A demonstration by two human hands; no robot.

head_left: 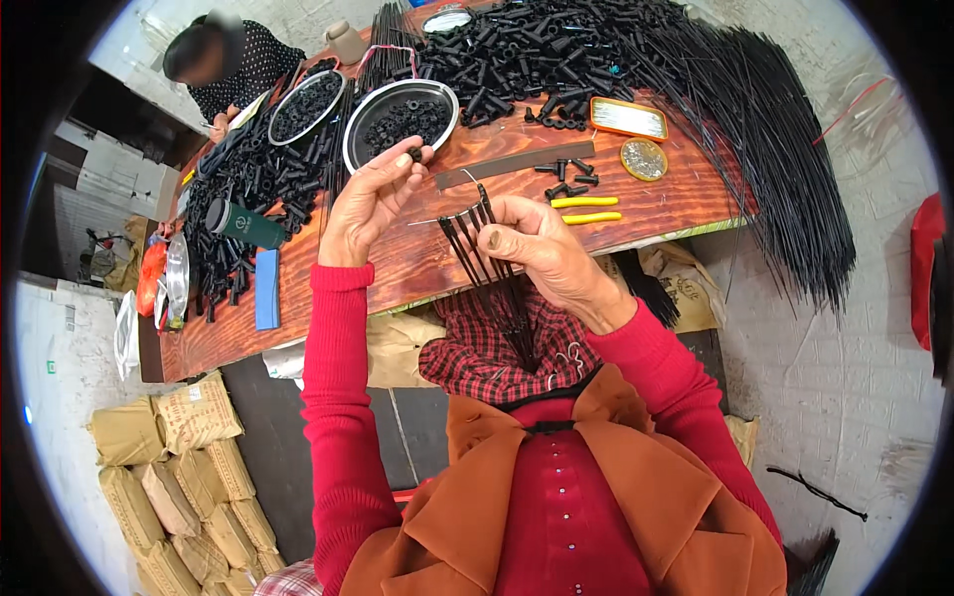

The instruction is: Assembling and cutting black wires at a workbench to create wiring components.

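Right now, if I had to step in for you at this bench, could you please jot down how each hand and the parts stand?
Left hand: raised over the wooden table, pinching one small black cap at its fingertips.
Right hand: gripping a bundle of thin black rods, tips fanned upward, tails trailing into the lap.
Supply: round tray of black caps just beyond the left hand; big pile of black tubes and long rods further back.
Done: cap picked. Left: the held cap is not yet on any rod tip.
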